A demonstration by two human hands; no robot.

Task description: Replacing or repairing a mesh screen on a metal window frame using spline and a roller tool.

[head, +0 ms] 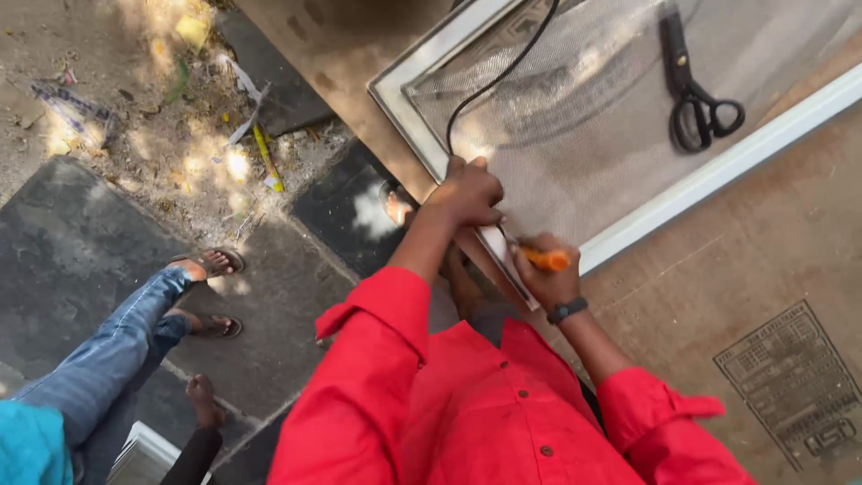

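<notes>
We see a white-framed grey mesh screen lying flat on the brown board. Our left hand presses down on its corner, fingers curled; our right hand is closed round an orange-handled tool — its tip hidden.

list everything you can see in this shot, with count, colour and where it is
window screen frame: one, white, lying on the brown board, upper right
mesh: one sheet, grey, stretched inside the frame
scissors: one pair, black, resting on the mesh, top right
cord: one, black, running from the top edge down to the left hand
brown board: one, under the frame, with a printed stamp at lower right
stone slabs: several, dark grey, on the ground at left
litter: scraps, yellow and white, on the dirt, upper left
another person's legs: blue jeans and sandals, lower left
red shirt: one, bottom centre
wristband: one, black, right wrist
left hand: pressing on the frame's corner
right hand: gripping an orange-handled tool
</notes>
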